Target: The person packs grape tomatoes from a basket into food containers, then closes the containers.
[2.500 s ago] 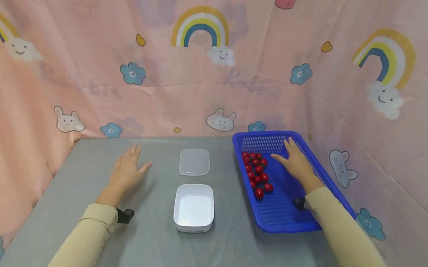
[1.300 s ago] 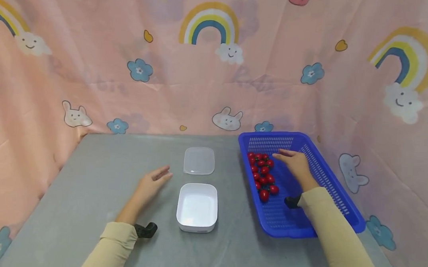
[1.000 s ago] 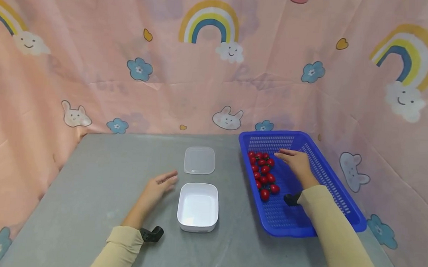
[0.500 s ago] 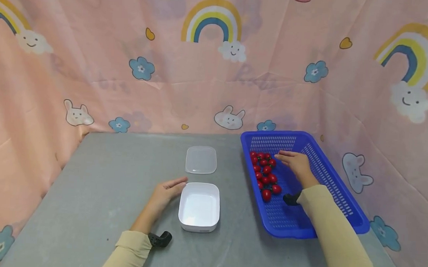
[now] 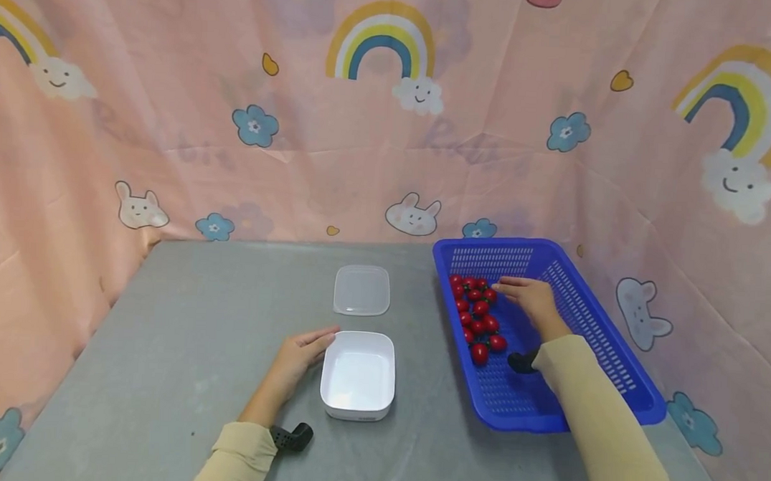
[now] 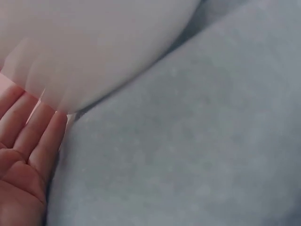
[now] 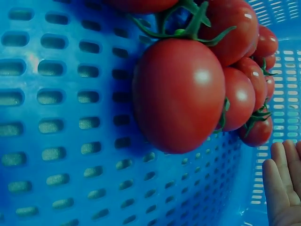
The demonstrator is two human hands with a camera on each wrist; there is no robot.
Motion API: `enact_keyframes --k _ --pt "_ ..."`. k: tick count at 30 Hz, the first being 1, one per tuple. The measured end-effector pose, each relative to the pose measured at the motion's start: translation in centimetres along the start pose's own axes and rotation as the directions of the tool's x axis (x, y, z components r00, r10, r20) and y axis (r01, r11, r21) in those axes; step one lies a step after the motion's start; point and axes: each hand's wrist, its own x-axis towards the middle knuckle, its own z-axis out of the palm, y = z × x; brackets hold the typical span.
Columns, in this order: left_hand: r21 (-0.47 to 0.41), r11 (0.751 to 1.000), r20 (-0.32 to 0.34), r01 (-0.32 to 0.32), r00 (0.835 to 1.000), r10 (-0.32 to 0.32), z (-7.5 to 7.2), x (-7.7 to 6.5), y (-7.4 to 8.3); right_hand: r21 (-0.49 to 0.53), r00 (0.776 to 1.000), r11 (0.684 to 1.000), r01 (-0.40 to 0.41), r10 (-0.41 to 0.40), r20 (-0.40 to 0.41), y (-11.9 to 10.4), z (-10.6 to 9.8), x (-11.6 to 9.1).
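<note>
A square white container [image 5: 355,415] stands upright on the grey table, nothing inside it. My left hand [image 5: 295,360] is at its left side, fingers extended. In the left wrist view the straight fingertips of that hand [image 6: 26,155] meet the white wall of the container [image 6: 94,52]. Over a blue perforated basket [image 5: 504,403] hovers my right hand [image 5: 533,304], its fingers extended toward several red cherry tomatoes [image 5: 479,309] along the basket's left side. The right wrist view has those tomatoes [image 7: 181,99] with green stems, and the empty right hand [image 7: 282,188] apart from them.
A clear, rounded square lid [image 5: 362,290] lies flat just behind the container. Grey tabletop [image 5: 180,346] stretches to the left. A pink patterned cloth [image 5: 350,160] hangs behind and along both sides, close to the basket's right edge.
My left hand has moved right across the table to the container's side. My right hand has drawn its spread fingers together and come closer to the tomatoes.
</note>
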Motion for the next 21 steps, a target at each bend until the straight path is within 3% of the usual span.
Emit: enact_keyframes --k 12,21 --pt "-0.031 0.999 -0.025 -0.016 1.000 0.015 0.2 0.1 -0.6 -0.023 0.997 0.997 -0.069 0.069 -0.017 0.7 0.5 0.7" --pt "-0.050 0.998 -0.024 -0.024 0.999 0.023 0.2 0.2 -0.6 0.014 0.999 0.999 -0.049 0.049 0.018 0.7 1.3 0.8"
